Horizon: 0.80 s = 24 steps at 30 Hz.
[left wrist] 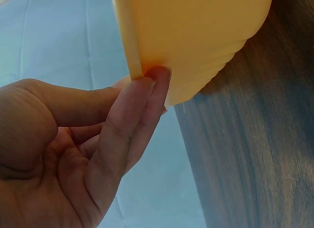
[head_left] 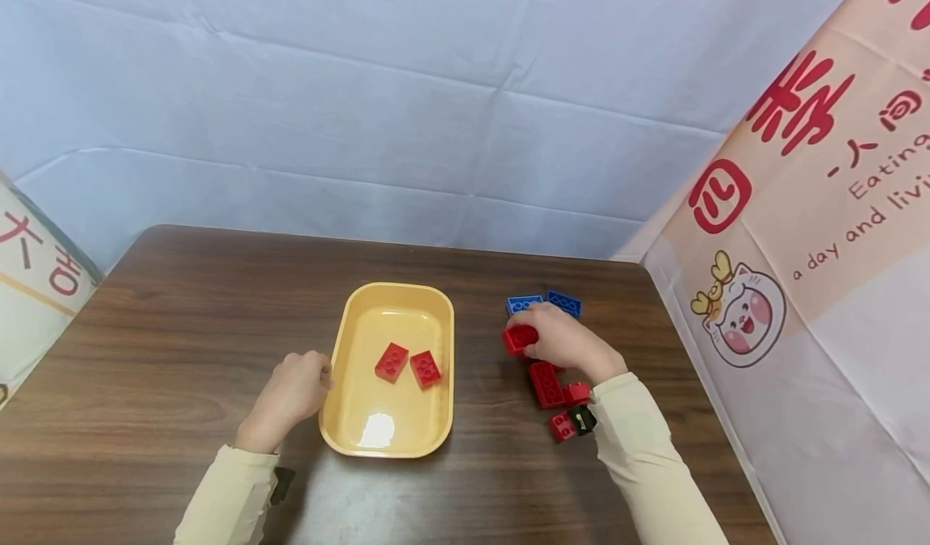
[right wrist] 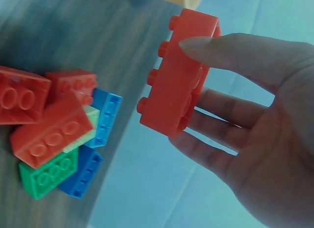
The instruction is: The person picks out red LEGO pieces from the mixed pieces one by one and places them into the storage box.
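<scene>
My right hand (head_left: 565, 337) holds a red toy brick (right wrist: 179, 73) between thumb and fingers, over the right side of the table. In the right wrist view its row of studs faces left and its hollow underside is turned towards the palm. My left hand (head_left: 292, 391) pinches the left rim of a yellow tray (left wrist: 196, 37), thumb on one side of the edge and fingertips on the other. Inside the tray lie two red bricks, one at left (head_left: 391, 362) and one at right (head_left: 425, 369).
Below the right hand is a loose pile with red bricks (right wrist: 51, 132), a green brick (right wrist: 49, 173), a pale green brick (right wrist: 91, 121) and blue bricks (right wrist: 105, 117). The brown wooden table (head_left: 218, 311) ends at a white cloth backdrop (head_left: 327, 125); a printed banner (head_left: 821, 165) hangs at right.
</scene>
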Tool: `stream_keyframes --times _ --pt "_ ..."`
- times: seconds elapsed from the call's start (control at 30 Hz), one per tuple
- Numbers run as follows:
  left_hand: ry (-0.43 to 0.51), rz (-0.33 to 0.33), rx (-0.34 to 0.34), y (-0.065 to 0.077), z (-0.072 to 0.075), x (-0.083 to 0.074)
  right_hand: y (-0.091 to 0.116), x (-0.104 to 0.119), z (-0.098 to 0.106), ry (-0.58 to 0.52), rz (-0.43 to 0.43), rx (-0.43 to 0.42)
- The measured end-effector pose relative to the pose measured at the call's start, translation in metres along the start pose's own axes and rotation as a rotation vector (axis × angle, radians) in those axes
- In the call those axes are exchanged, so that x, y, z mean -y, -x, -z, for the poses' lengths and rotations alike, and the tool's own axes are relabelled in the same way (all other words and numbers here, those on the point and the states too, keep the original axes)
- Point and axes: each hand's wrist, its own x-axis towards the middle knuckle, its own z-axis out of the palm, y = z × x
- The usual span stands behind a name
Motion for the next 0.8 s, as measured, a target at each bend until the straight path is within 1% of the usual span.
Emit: stream_keyframes --times 0.2,0.4,0.8 --pt "-0.002 -0.002 -0.001 0.0 0.0 0.0 0.005 0.005 0.011 0.022 -0.005 -0.012" --pt "0.003 -0.005 -0.006 0.0 0.001 0.0 0.008 0.007 0.017 0.027 -0.032 -0.009" --pt "0.016 0.0 0.001 0.001 0.002 -0.001 0.006 0.002 0.015 0.016 -0.022 -0.008"
